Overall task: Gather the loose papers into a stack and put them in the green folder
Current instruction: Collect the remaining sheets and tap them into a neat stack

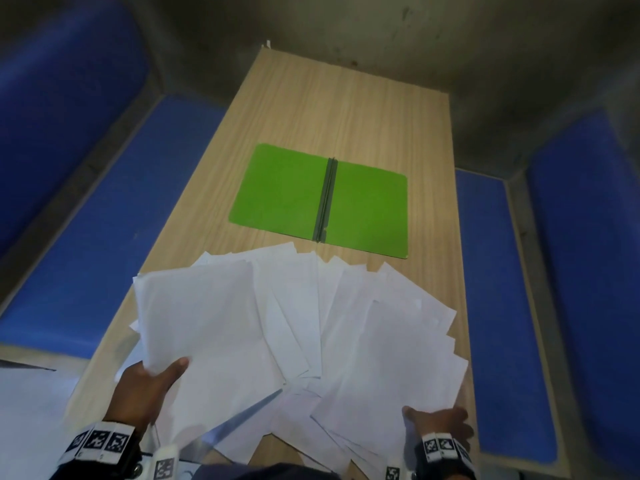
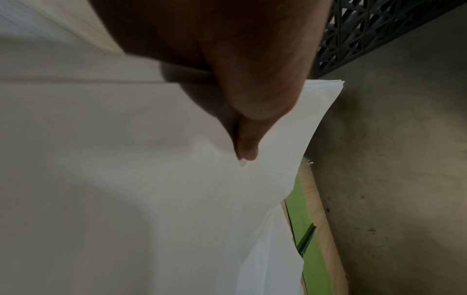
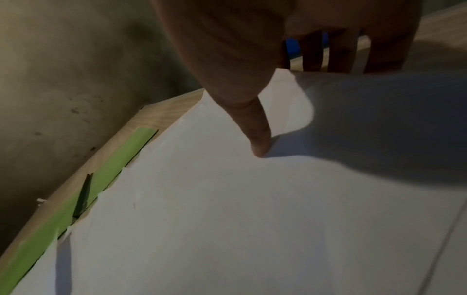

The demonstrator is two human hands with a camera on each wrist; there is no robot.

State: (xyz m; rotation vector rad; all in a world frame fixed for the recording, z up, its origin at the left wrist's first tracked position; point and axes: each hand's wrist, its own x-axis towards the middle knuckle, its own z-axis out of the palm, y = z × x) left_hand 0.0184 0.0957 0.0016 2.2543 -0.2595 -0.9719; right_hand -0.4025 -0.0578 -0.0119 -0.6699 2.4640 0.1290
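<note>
Nearest, the left hand (image 1: pixel 147 386) pinches a lifted sheaf of the white papers (image 1: pixel 298 327), thumb on top. The right hand (image 1: pixel 438 422) grips the fan's near right edge, thumb over, fingers under. The papers lie spread across the counter (image 1: pixel 346 109). Beyond them, the green folder (image 1: pixel 287 192) lies open flat.
</note>
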